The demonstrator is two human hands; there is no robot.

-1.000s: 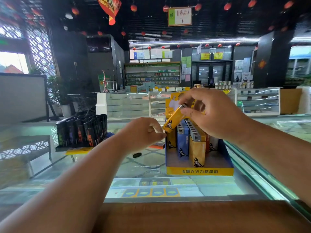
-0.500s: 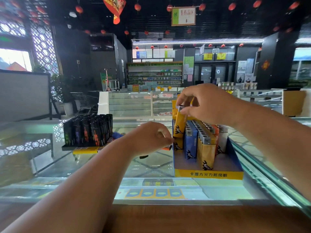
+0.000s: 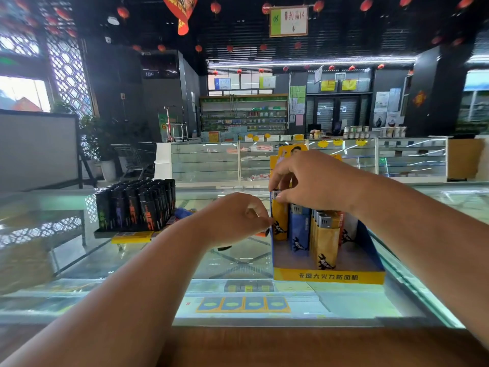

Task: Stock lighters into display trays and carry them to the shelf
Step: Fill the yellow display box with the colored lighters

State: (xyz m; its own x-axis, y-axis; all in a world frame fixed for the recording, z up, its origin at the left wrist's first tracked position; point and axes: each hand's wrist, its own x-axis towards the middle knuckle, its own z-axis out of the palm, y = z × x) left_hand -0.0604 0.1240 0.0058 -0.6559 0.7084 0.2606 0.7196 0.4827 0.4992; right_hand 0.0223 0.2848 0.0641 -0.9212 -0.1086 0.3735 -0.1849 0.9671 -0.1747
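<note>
Far left on the glass-topped desk sat a dark tray of black lighters. It was packed full as far as I could see, so it looked finished and parked out of the way on a flat yellow box.

Moving in, the left hand was right up against the left wall of the blue-and-yellow cardboard display tray, fingers curled and tips bunched together. Honestly couldn't tell if it pinched the wall, held something tiny, or just leaned there. My guess is it was bracing the light cardboard so it wouldn't skid on the glass.

Just beside it, the yellow plastic lighter with a metal cap stood upright in the tray's left column, toward the back. The right hand hung over it and pinched the cap between thumb and fingertips. Makes sense, since the cap is the only bit sticking up once the body sits among its neighbours.

Next over were a blue lighter and a row of yellow lighters, all upright with logos facing front for display. The tray floor in front of the left and middle columns was bare, so I'd call it partly stocked, with the carry to the shelf not yet due.
</note>
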